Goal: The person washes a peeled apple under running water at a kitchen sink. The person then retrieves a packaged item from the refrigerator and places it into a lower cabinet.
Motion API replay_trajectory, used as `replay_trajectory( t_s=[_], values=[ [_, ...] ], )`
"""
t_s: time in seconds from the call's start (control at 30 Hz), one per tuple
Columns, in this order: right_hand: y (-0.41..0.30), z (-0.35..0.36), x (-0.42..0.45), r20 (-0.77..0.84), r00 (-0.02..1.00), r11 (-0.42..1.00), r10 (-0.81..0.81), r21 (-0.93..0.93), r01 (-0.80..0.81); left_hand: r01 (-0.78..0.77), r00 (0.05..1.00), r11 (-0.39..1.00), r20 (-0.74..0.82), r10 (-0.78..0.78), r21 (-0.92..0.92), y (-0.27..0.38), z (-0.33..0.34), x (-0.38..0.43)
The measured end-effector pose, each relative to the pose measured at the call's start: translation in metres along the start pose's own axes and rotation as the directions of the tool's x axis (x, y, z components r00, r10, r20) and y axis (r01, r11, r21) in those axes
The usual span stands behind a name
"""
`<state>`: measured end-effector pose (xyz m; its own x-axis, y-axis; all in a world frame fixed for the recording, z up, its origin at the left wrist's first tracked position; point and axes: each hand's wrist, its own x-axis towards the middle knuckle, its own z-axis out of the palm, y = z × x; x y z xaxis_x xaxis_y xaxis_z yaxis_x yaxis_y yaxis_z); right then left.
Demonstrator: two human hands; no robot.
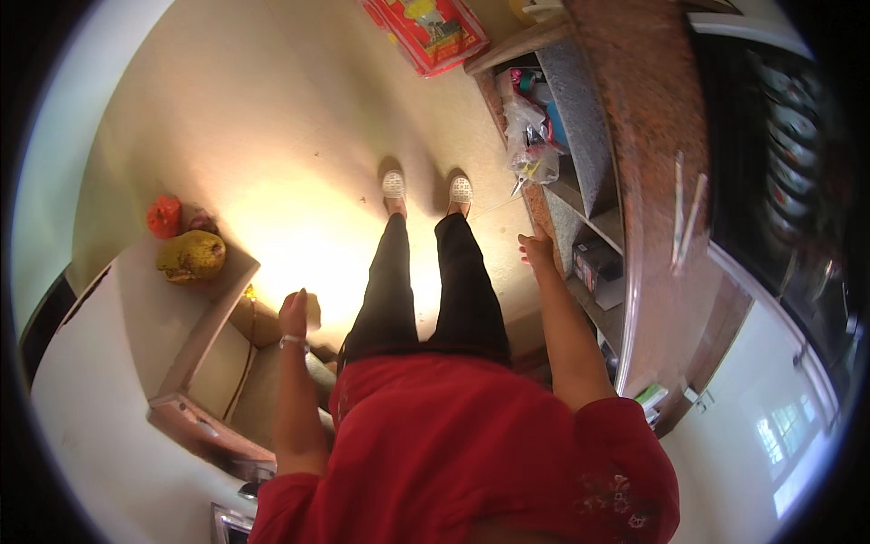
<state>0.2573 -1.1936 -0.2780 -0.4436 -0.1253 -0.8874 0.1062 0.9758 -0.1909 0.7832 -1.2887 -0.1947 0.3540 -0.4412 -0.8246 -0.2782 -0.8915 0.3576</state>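
My left hand [293, 315], with a pale bracelet on its wrist, hangs beside the low shelf unit [204, 340] on the left. Its fingers are curled, and a tan patch beside them could be a shadow or a small object. On the other side, my right hand [537, 250] hangs in front of the stone-edged shelves [544, 204]. Its fingers are partly spread, and nothing shows in them. Beyond that hand, a clear plastic bag [527, 132] of mixed items bulges from a shelf. A pointed metal tool [518, 185], perhaps scissors, pokes out from under it.
A large yellow fruit [192, 257] and a red plastic bag [163, 216] sit on the left unit. A red printed package [431, 30] lies ahead on the floor. Two pale sticks [689, 211] lie on the brown countertop [652, 136]. A dark box [595, 268] stands underneath.
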Motion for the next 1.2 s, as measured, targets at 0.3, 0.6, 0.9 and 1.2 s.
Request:
replay_trajectory(
  t_s=[0.3, 0.6, 0.9, 1.2],
  values=[
    [-0.048, 0.014, 0.203, -0.271, 0.872, 0.822, -0.408, -0.525, 0.221, 0.106, 0.994, 0.991, 0.033, -0.109, 0.084, -0.081, 0.035, 0.059],
    [-0.130, 0.036, 0.268, -0.305, 0.819, 0.798, -0.486, -0.537, 0.274, 0.175, 0.983, 0.978, 0.033, -0.180, 0.110, -0.105, 0.057, 0.089],
    [-0.031, -0.049, 0.314, -0.142, 0.880, 0.484, -0.454, 0.789, 0.377, 0.175, 0.983, 0.984, 0.057, -0.176, 0.026, -0.115, 0.065, 0.118],
    [-0.066, -0.030, 0.258, -0.339, 0.915, 0.527, -0.219, 0.748, 0.403, 0.193, 0.978, 0.981, 0.081, -0.194, 0.026, -0.103, 0.085, 0.126]
  ],
)
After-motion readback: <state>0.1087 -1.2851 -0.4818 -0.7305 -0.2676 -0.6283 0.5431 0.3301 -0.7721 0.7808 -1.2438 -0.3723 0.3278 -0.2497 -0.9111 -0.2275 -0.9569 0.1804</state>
